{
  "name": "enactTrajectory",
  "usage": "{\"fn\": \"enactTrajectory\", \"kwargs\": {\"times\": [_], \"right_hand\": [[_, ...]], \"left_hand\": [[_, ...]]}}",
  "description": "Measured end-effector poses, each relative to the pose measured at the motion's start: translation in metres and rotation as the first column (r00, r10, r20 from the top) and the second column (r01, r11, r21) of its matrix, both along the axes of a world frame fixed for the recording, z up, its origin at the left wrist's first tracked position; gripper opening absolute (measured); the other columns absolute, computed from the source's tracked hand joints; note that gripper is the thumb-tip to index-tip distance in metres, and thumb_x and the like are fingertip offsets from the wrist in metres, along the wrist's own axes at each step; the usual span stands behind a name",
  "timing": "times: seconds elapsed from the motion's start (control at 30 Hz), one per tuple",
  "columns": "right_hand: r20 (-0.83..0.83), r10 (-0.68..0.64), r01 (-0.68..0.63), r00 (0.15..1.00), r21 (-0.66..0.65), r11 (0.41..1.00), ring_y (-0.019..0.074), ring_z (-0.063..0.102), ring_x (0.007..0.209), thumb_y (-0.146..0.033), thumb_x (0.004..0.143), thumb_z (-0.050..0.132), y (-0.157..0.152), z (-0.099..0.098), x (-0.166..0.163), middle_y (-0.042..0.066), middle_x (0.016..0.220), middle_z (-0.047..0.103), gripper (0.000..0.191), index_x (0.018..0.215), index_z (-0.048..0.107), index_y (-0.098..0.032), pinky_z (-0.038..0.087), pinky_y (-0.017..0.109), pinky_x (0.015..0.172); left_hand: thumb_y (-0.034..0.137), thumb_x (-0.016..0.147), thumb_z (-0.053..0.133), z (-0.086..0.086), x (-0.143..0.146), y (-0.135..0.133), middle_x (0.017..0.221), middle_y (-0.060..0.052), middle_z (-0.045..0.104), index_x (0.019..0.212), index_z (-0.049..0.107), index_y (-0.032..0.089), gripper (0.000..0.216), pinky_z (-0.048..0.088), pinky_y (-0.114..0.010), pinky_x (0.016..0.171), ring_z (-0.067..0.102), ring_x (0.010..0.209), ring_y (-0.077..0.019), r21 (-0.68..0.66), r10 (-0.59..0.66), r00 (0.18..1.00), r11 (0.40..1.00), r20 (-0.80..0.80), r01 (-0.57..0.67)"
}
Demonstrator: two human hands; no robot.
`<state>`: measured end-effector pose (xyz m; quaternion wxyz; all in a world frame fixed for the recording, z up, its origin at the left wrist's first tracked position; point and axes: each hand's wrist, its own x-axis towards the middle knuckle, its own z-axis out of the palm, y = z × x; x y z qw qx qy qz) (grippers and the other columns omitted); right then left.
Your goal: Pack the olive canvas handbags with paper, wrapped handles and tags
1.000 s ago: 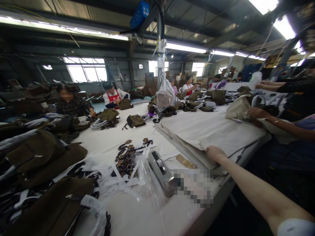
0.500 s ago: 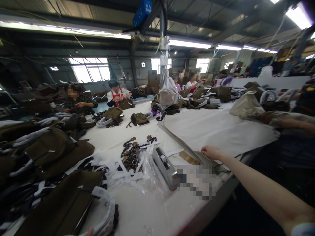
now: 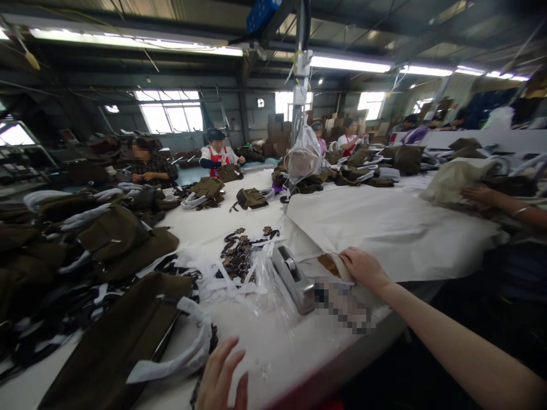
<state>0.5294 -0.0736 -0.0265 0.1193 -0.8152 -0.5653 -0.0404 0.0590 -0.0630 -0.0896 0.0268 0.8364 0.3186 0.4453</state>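
Note:
My right hand [image 3: 365, 269] is closed, its fingers on the near left edge of a large off-white sheet [image 3: 384, 222] spread over the table. Just left of those fingers a brown flat piece [image 3: 328, 264] shows from under the edge. A grey tape dispenser [image 3: 294, 280] stands nearby, with a blurred-out item [image 3: 344, 304] against it. My left hand [image 3: 224, 376] is low in the view with fingers apart and holds nothing. Beside it lies an olive-brown bag [image 3: 119, 336] whose handle [image 3: 188, 347] is wrapped in white.
More olive bags [image 3: 115, 236] are heaped on the left. Dark chains with flower pieces [image 3: 241, 253] lie mid-table among clear plastic and white strips. A pole [image 3: 299, 91] with a hanging plastic bag [image 3: 303, 156] rises behind. A co-worker's hand [image 3: 482, 196] touches pale cloth [image 3: 453, 179] at right.
My left hand has come up into view from the bag's handle, fingers spread. My right hand has shifted slightly left with the sheet's edge, covering more beside the dispenser. The view has turned a little left.

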Motion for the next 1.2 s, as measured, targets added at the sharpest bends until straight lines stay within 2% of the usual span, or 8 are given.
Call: {"fn": "enactTrajectory", "kwargs": {"times": [0.17,0.23,0.3,0.37,0.73,0.87,1.03,1.2], "right_hand": [[0.024,0.046,-0.047,0.999,0.022,0.999,0.0211,0.063,0.093,-0.025,0.097,0.040,-0.026,0.001,-0.036,0.009,0.099,0.068,0.029,0.094,0.068,-0.019,0.042,0.028,0.084],[0.030,0.067,-0.068,0.997,0.023,0.997,0.0202,0.064,0.091,-0.025,0.097,0.041,-0.036,0.000,-0.044,0.008,0.097,0.069,0.028,0.092,0.068,-0.020,0.042,0.028,0.082],[0.035,0.103,-0.104,0.994,0.025,0.994,0.0197,0.063,0.089,-0.025,0.097,0.040,-0.045,0.000,-0.052,0.007,0.095,0.069,0.028,0.091,0.067,-0.020,0.042,0.027,0.080],[0.028,0.149,-0.150,0.988,0.024,0.988,0.0196,0.063,0.087,-0.026,0.097,0.040,-0.054,0.000,-0.058,0.007,0.093,0.069,0.028,0.090,0.066,-0.021,0.042,0.028,0.078],[-0.259,0.055,0.001,0.964,0.211,0.977,0.0229,0.064,0.094,-0.033,0.092,0.040,-0.066,0.004,-0.025,0.011,0.115,0.068,0.028,0.099,0.064,-0.020,0.048,0.034,0.086],[-0.371,0.090,-0.059,0.924,0.096,0.994,0.0249,0.064,0.095,-0.051,0.085,0.054,-0.059,-0.007,-0.043,0.013,0.122,0.066,0.047,0.116,0.064,-0.016,0.048,0.035,0.086],[-0.427,0.070,-0.122,0.902,-0.095,0.988,0.0212,0.068,0.079,-0.034,0.081,0.057,-0.051,-0.024,-0.070,0.006,0.082,0.075,0.023,0.080,0.074,-0.019,0.049,0.028,0.072],[-0.351,-0.023,0.006,0.936,-0.049,0.999,0.0222,0.067,0.084,-0.032,0.087,0.046,-0.054,0.006,-0.034,0.010,0.090,0.075,0.030,0.089,0.072,-0.016,0.046,0.030,0.078]], "left_hand": [[0.032,0.094,0.045,0.064,0.124,0.006,0.090,-0.008,0.071,0.085,0.071,0.017,0.031,0.051,-0.030,0.080,0.064,0.085,-0.0185,-0.583,-0.356,0.932,0.743,0.070,0.328],[0.042,0.091,0.049,0.065,0.176,0.013,0.080,-0.008,0.070,0.081,0.073,0.014,0.038,0.050,-0.027,0.070,0.063,0.077,-0.0184,-0.750,-0.385,0.915,0.567,0.122,0.339],[0.050,0.088,0.052,0.057,0.221,0.016,0.070,-0.007,0.068,0.078,0.073,0.010,0.046,0.049,-0.027,0.062,0.060,0.066,-0.0173,-0.912,-0.343,0.919,0.282,0.195,0.299],[0.047,0.085,0.057,0.045,0.252,0.015,0.068,-0.006,0.068,0.081,0.073,0.009,0.042,0.048,-0.026,0.057,0.059,0.061,-0.0157,-0.931,-0.330,0.917,0.204,0.225,0.301],[0.047,0.077,0.070,0.011,0.258,0.011,0.072,-0.005,0.070,0.084,0.074,0.010,0.038,0.042,-0.023,0.055,0.057,0.063,-0.0148,-0.926,-0.214,0.952,0.261,0.221,0.273],[0.052,0.075,0.070,0.007,0.255,0.005,0.068,-0.003,0.067,0.081,0.073,0.011,0.042,0.039,-0.023,0.054,0.055,0.062,-0.0143,-0.921,-0.225,0.959,0.307,0.174,0.240],[0.051,0.075,0.070,0.004,0.249,-0.003,0.062,0.000,0.061,0.071,0.071,0.012,0.040,0.033,-0.023,0.052,0.049,0.057,-0.0112,-0.904,-0.256,0.960,0.375,0.111,0.205],[0.051,0.075,0.070,0.005,0.243,-0.004,0.060,-0.002,0.061,0.068,0.069,0.013,0.039,0.033,-0.026,0.054,0.049,0.057,-0.0137,-0.883,-0.233,0.972,0.451,0.021,0.127]]}}
